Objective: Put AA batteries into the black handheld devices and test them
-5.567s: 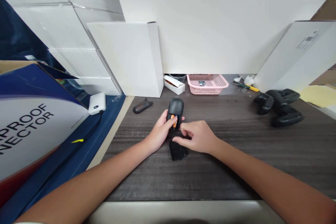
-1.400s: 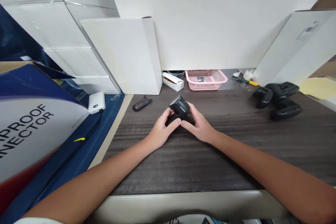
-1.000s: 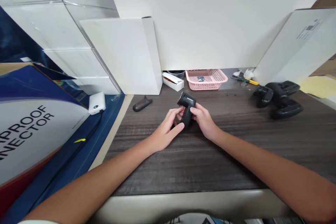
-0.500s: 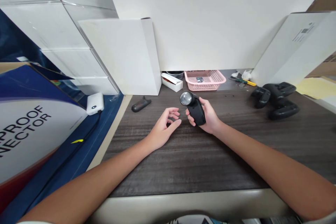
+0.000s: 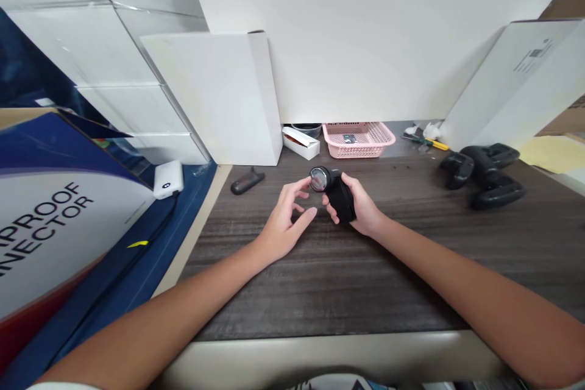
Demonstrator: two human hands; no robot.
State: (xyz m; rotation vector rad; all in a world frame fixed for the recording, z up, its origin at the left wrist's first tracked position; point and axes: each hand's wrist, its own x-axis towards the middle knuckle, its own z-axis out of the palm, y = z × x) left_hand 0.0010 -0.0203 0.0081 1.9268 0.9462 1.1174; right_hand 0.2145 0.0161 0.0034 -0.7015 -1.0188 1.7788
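Shaver-looking gadget, pretty sure it's a black fabric shaver [image 5: 335, 191], sits in the right hand [image 5: 361, 210], above the dark wood-grain desk [image 5: 347, 280] roughly mid-table. That hand is wrapped around the black handle, fingers curled under it and thumb on top, so a proper clenched hold. The round silver mesh head points left, toward the left hand [image 5: 286, 222]. The left one isn't gripping anything: fingers loosely spread and half curled, with the fingertips [image 5: 302, 184] right up against the mesh head. Can't tell for sure if they're actually touching it or just beside it.

Containers at the back, along the wall: a pink plastic basket [image 5: 379, 137] with one small dark item [image 5: 350, 138] lying in it, too small to make out what it is. Just left of the basket there's a small white box [image 5: 300, 143] lying with its end flap open, and something orange-brown shows inside. Behind that box is a dark round bowl-like thing [image 5: 307, 129], contents hidden.

Other stuff: a black oblong piece [image 5: 247, 182] lying on the desk left of the hands, a white power bank [image 5: 169, 179] on the blue mat further left, a pile of black handle-shaped parts [image 5: 487, 175] over on the right, and a yellow-handled tool [image 5: 429, 143] near the back right. Big white cartons [image 5: 219, 97] lean against the wall.
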